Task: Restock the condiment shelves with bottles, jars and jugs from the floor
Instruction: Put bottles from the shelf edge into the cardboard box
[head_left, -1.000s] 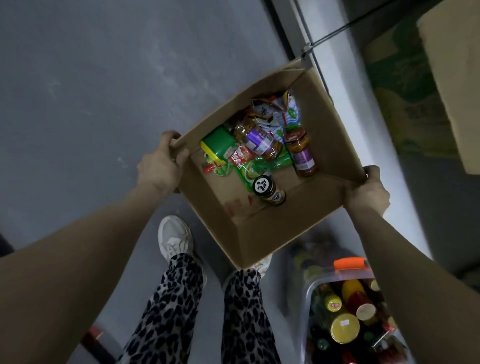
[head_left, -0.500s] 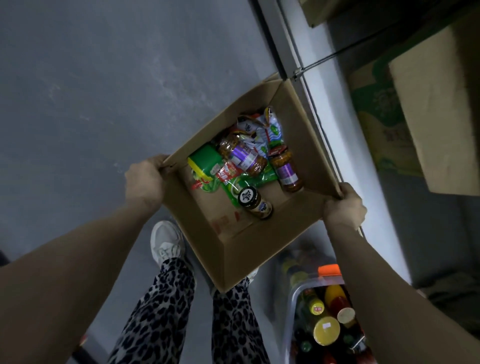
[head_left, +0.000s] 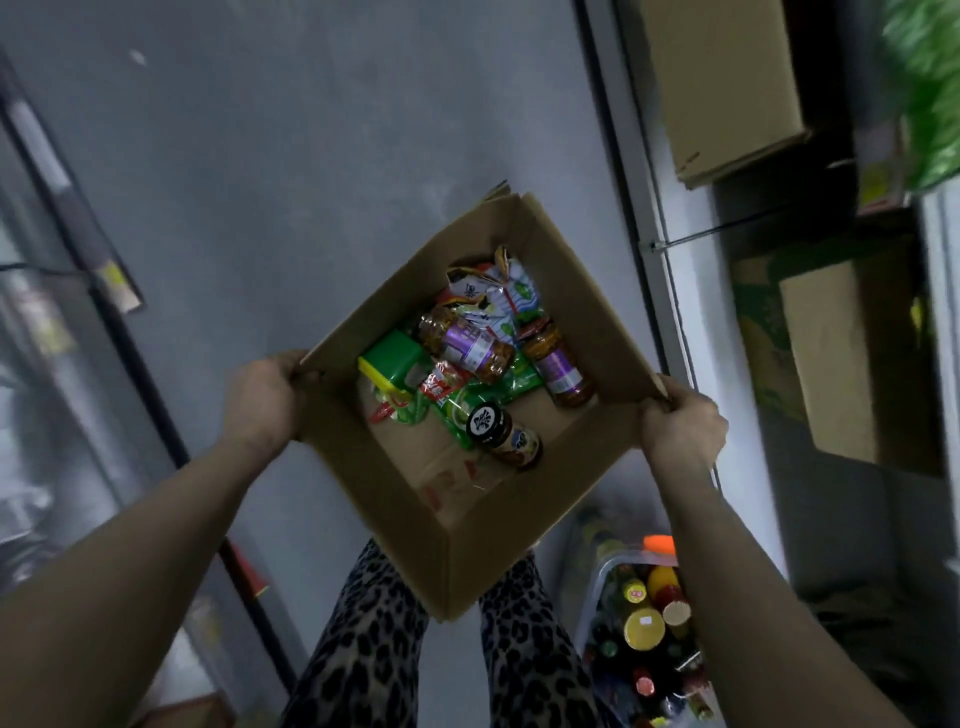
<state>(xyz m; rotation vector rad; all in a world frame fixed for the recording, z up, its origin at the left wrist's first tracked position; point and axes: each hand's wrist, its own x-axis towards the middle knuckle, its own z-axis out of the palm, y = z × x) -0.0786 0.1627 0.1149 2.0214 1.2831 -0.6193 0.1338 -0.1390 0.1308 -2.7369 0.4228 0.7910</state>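
An open cardboard box (head_left: 431, 551) hangs in the air in front of me, above the grey floor. My left hand (head_left: 262, 400) grips its left corner and my right hand (head_left: 680, 428) grips its right corner. Inside lie two purple-labelled jars (head_left: 470, 348), one of them at the right (head_left: 558, 364), a black-lidded jar (head_left: 501, 434), a green container with a yellow edge (head_left: 392, 364) and several green and white packets (head_left: 498, 296).
A clear plastic tub (head_left: 597, 587) of bottles with an orange clip stands on the floor at my lower right. Shelving with cardboard cartons (head_left: 722, 88) runs along the right. A glass-fronted cabinet (head_left: 57, 332) lines the left. My legs are below the box.
The box has risen with both hands still on its corners. The view has swung, so the left cabinet and more of the right shelves have come into sight.
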